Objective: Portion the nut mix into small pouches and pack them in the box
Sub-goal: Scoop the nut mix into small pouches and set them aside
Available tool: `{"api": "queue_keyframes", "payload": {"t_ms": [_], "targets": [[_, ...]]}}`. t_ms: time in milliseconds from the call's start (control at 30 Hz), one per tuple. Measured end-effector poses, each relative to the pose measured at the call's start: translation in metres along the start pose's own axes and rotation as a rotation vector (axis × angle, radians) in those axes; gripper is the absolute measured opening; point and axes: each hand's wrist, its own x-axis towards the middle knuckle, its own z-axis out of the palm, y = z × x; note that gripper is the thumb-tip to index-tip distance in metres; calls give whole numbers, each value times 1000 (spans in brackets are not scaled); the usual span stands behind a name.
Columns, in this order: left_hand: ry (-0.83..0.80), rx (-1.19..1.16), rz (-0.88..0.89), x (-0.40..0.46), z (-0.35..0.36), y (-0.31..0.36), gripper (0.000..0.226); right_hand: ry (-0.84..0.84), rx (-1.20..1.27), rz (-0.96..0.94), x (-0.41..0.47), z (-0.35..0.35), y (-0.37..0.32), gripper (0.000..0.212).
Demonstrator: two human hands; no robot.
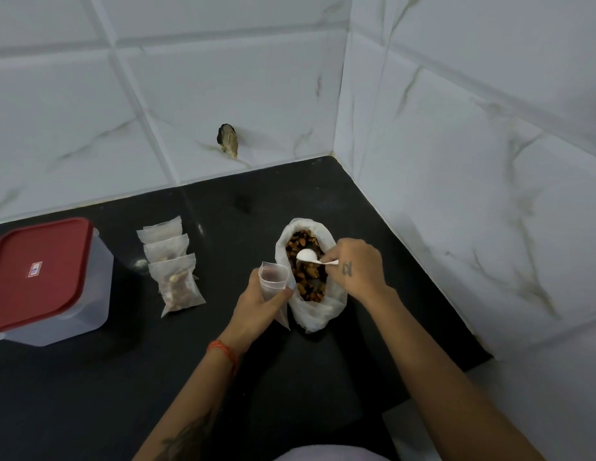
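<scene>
A large white bag of nut mix (307,309) lies open on the black counter, brown nuts showing inside. My right hand (356,266) pinches a small white spoon (308,256) whose bowl hovers over the nuts. Just left of the bag, my left hand (256,307) grips a small clear pouch (273,279) upright with its mouth open. Three filled pouches (172,264) lie overlapping in a row to the left. A clear box with a red lid (40,277) stands at the far left, lid on.
The black counter (157,377) ends at white tiled walls behind and to the right, forming a corner. A dark hole (227,139) shows in the back wall. The counter's front right edge drops off near my right forearm.
</scene>
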Motion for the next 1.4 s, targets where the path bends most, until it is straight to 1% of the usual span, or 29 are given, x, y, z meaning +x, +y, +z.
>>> {"api": "queue_keyframes", "payload": {"t_ms": [33,67,167,233,367,500,600,667,733,833,900,1067,1167,1300,1400], "targets": [[-2,-8,-2,0,0,0,45,28,-7,23,-2,-1,4,18],[-6,-18,-4,0,0,0,46,20,-22,35,-4,-1,5,18],[-18,-68,-22,2,1,-2,50,-94,-22,40,-7,6,5,20],[-25,-115,-41,2,2,-2,51,-125,33,66,-5,4,4,19],[-31,-167,-54,2,4,-3,52,-229,195,128,-1,-2,7,17],[-45,-242,-55,0,7,-1,46,-343,386,213,-1,3,7,11],[-60,-267,-54,-1,8,1,41,-381,559,316,-2,1,6,12],[-66,-280,-51,-1,8,2,40,-416,676,390,-2,-4,7,7],[-68,-283,-55,-1,7,1,44,-428,791,476,-2,-6,10,5],[-77,-244,-40,1,6,0,53,-414,923,601,-2,1,12,13],[-71,-210,-33,0,4,-1,59,-397,979,646,-4,5,12,14],[-45,-144,-22,3,1,-3,72,-395,1044,701,-7,8,14,10],[-40,-136,-17,3,-2,-3,72,-400,1063,735,-7,8,14,9],[-38,-119,-4,3,-3,-5,80,-409,1083,766,-6,11,14,7],[-35,-96,-1,3,-3,-5,78,-405,1104,793,-6,10,14,9]]}}
